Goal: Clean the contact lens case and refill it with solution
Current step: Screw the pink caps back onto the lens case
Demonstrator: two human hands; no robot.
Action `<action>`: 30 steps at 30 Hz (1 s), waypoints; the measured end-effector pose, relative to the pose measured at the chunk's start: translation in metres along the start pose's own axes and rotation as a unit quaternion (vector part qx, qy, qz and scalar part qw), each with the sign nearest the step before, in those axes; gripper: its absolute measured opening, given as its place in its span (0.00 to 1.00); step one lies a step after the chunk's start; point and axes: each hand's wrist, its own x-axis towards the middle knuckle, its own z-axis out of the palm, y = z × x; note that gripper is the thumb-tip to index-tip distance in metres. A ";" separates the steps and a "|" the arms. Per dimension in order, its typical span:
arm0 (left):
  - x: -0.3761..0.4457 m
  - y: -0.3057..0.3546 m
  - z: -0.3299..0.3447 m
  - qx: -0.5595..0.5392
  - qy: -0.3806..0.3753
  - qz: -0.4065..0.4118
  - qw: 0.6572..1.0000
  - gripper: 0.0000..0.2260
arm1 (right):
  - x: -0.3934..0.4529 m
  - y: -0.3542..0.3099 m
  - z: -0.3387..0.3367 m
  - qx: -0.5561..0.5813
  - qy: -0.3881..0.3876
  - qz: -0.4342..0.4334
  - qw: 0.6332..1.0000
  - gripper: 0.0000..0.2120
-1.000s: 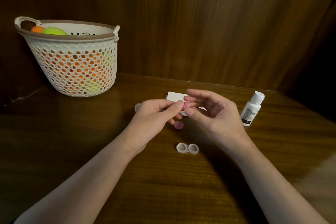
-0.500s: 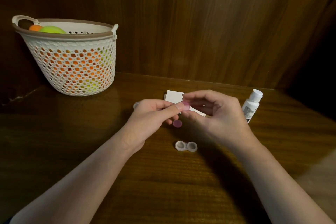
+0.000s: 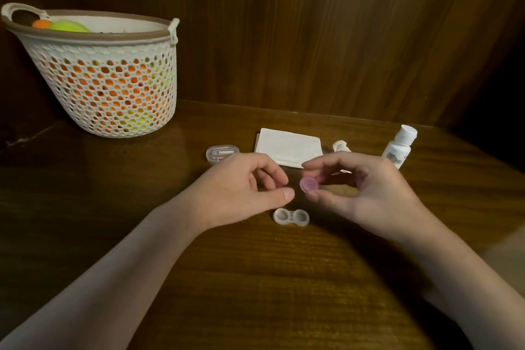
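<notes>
Legible text: none.
White bottle (image 3: 399, 147) near the desk's back right edge carries a dark printed label, too blurred to read.

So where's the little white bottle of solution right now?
The white bottle stands capped at the far right of the wooden table, just beyond the right hand and right of the folded white tissue.

A pink cap (image 3: 309, 184) is seen, a clear case (image 3: 291, 217), a white bottle (image 3: 399, 147), a white tissue (image 3: 289, 147), a cream latticed basket (image 3: 105, 76) with orange and yellow-green showing through, on a dark wood-grained bench (image 3: 255, 278).
</notes>
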 end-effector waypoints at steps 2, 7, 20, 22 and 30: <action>0.000 -0.004 0.000 0.072 -0.035 -0.002 0.997 0.13 | -0.003 0.003 -0.004 0.020 -0.031 0.024 0.999 0.16; 0.004 -0.011 0.002 0.142 -0.056 0.013 0.988 0.17 | -0.002 0.003 -0.006 -0.022 -0.116 0.034 0.992 0.16; 0.004 -0.010 0.006 0.146 -0.059 0.034 0.987 0.14 | 0.000 0.002 0.003 -0.051 -0.153 0.048 0.986 0.15; 0.004 -0.010 0.007 0.146 -0.057 0.036 0.987 0.14 | 0.000 0.002 0.003 -0.050 -0.158 0.050 0.985 0.16; 0.005 -0.011 0.007 0.131 -0.060 0.042 0.989 0.13 | 0.000 0.002 0.002 -0.058 -0.164 0.046 0.984 0.16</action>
